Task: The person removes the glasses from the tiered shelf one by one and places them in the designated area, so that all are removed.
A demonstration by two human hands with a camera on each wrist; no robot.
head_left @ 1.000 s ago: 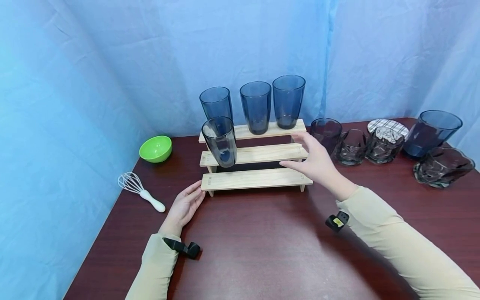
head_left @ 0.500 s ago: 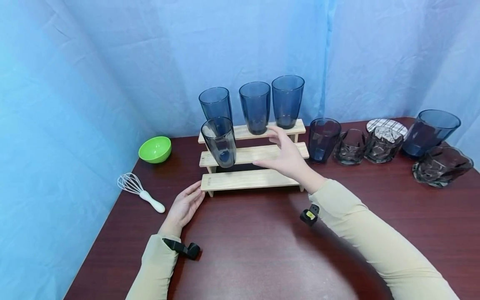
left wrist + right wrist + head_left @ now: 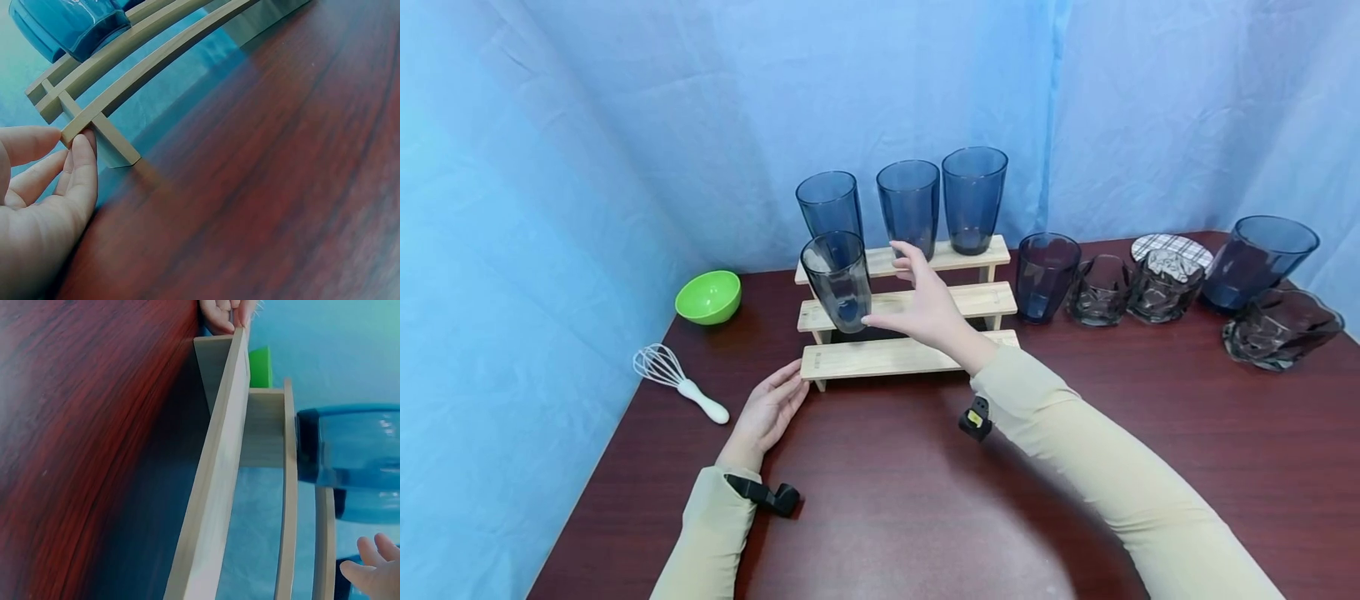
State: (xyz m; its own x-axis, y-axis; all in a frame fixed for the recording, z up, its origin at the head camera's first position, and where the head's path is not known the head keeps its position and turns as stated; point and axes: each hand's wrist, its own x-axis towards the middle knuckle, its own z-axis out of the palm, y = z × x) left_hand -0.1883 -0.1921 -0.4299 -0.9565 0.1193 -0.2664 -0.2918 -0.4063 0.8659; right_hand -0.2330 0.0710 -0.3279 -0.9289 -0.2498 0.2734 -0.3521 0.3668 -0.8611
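Observation:
A three-step wooden display stand (image 3: 880,358) stands at the middle back of the table. My left hand (image 3: 767,415) pinches the left end of its lowest step; the left wrist view shows thumb and fingers either side of the board end (image 3: 78,130). On the middle step, at the left, stands a blue-grey glass tumbler (image 3: 837,283). My right hand (image 3: 925,307) is just right of this tumbler, fingers and thumb spread apart and holding nothing. Blue tumblers stand on the top step: one at left (image 3: 829,200), one in the middle (image 3: 910,196), one at right (image 3: 974,200).
To the right are another tall tumbler (image 3: 1047,279), short wavy glasses (image 3: 1099,292), a wide blue glass (image 3: 1258,262) and a checked round coaster (image 3: 1187,247). A green bowl (image 3: 707,298) and a white whisk (image 3: 688,387) lie left. Blue curtains (image 3: 737,100) enclose the table.
My right hand has moved left across the front of the stand, from its right end to beside the middle-step tumbler. The left hand stays on the stand's corner.

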